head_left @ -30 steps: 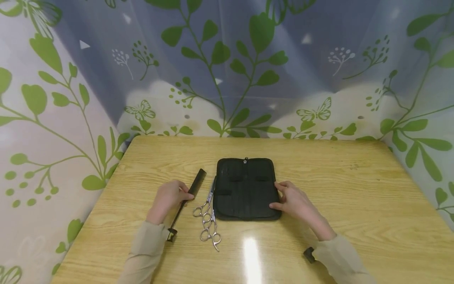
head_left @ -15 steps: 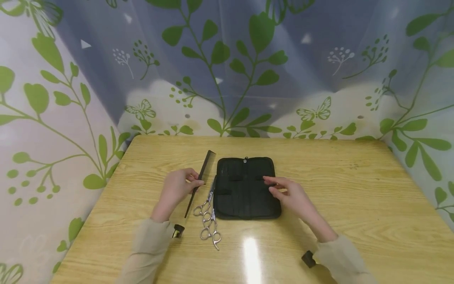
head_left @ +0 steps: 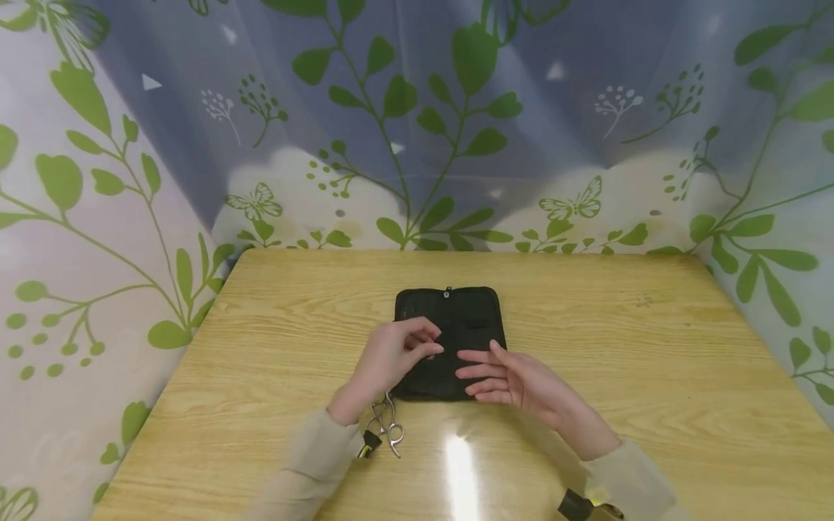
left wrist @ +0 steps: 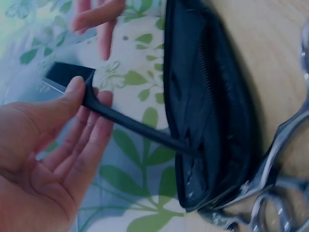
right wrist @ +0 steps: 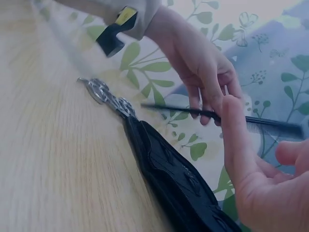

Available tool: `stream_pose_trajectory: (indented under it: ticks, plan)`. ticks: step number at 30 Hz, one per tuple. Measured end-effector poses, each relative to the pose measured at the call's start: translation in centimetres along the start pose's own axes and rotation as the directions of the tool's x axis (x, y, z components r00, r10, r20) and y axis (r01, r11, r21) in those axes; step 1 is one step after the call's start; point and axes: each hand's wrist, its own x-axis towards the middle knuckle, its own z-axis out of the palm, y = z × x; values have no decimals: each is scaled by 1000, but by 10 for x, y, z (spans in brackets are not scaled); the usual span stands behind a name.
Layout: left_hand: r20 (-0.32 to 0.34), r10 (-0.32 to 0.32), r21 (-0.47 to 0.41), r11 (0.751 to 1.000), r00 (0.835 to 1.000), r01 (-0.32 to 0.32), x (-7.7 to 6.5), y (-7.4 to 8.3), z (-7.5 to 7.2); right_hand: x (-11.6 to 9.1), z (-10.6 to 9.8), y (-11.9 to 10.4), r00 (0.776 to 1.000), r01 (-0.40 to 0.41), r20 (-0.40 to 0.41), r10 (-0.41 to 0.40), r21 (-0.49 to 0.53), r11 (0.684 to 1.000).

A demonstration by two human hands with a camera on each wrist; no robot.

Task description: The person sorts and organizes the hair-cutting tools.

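Note:
Over the case, my left hand (head_left: 384, 362) pinches a black tail comb (left wrist: 137, 126) between thumb and fingers. The thin tail slants down toward the case in the left wrist view; the toothed end shows best in the right wrist view. In the head view the comb is lost against the black case (head_left: 482, 307), which lies unfolded on the table. My right hand (head_left: 528, 383) hovers over the case's right side with fingers extended, holding nothing. Silver scissors (head_left: 394, 430) lie at the case's left edge, their upper parts hidden behind my left hand and wrist.
The wooden table (head_left: 625, 347) carries the case and scissors near its middle. A patterned curtain (head_left: 573, 130) with green leaves hangs behind the table and along its sides. Small black devices (head_left: 370, 443) are strapped at both wrists.
My left hand has lifted the comb from left of the scissors and carried it right, over the case. My right hand has let go of the case's right edge and spread its fingers.

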Motion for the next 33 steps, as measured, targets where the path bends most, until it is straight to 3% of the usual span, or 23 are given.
stream_pose_trajectory:
  ticks: [4, 7, 14, 22, 28, 33]
  plan:
    - [-29, 128, 64, 990, 991, -126, 3, 1, 10, -1, -2, 1, 999, -23, 35, 20, 113, 993]
    - [-46, 213, 108, 972, 976, -207, 3, 1, 14, -3, -2, 3, 998, -54, 20, 52, 162, 985]
    - [-61, 347, 141, 931, 936, -336, 3, -2, 17, -6, -5, 4, 998, -58, 4, 58, 184, 981]
    - [-55, 392, 154, 912, 918, -380, 5, -6, 20, -4, -6, 5, 996, -63, -49, 70, 128, 990]
    - [-63, 417, 184, 898, 907, -400, 5, -5, 18, -4, -5, 6, 993, -43, -107, 42, -12, 999]
    - [-103, 379, 135, 921, 920, -365, 3, -7, 16, -8, -9, 7, 985, -40, -171, 22, -104, 994]
